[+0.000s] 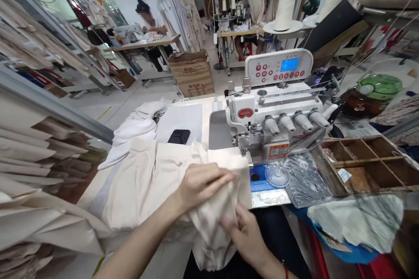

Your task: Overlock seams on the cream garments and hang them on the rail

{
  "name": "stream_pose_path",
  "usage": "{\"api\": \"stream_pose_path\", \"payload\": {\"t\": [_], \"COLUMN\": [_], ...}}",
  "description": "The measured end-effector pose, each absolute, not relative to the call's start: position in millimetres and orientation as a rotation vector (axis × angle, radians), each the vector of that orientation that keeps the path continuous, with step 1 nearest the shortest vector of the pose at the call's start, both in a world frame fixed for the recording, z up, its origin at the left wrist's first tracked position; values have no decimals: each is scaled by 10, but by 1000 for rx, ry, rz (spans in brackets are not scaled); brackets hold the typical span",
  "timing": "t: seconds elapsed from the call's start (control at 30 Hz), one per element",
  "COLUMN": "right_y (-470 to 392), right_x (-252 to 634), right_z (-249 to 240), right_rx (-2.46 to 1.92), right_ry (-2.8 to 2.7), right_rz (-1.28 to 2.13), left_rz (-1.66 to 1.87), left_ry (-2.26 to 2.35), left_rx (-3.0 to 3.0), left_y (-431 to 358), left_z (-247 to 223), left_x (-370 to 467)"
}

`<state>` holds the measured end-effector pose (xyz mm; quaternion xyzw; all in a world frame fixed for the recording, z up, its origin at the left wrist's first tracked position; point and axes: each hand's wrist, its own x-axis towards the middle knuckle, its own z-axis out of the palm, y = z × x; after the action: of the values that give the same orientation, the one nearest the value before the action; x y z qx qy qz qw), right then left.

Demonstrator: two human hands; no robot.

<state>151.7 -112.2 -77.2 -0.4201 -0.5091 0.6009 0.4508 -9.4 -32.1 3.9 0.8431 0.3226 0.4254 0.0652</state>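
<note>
By the sewing machine (pixel 278 100), beige cloth (pixel 163 178) is pinched by left hand (pixel 201 185) and right hand (pixel 248 231): mid-job, probably; seams unclear tbh.

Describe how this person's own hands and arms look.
The left hand and right hand are both ungloved, and no sleeves show. A thin red band is worn at the right wrist; none shows on the left.

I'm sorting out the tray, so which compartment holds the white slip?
The near-left compartment of the wooden tray: the white slip lies toward its left end; no other shows one.
</note>
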Motion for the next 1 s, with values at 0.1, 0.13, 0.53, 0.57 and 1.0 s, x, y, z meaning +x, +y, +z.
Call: {"api": "stream_pose_path", "payload": {"t": [0.1,0.13,0.53,0.57,1.0], "right_y": [-895,-808,-764,-761,-858], "right_x": [1653,1699,1649,1642,1830], "right_z": [-741,-722,-663,-673,-691], "right_rx": [-1173,-1181,-1137,-1149,-1192], "right_ry": [-1313,-1330,-1303,-1271,-887], "right_rz": [1147,1062,1242,1250,1269], "left_rz": [1146,1099,938,957,1041], "left_ry": [1019,1031,1197,1215,1320], "left_rx": [2430,2371,1817,1791,2156], "left_y": [11,94,119,126,150], "left_z": [82,93,114,107,-32], "left_x": [-55,-46,-117,-103,91]}}
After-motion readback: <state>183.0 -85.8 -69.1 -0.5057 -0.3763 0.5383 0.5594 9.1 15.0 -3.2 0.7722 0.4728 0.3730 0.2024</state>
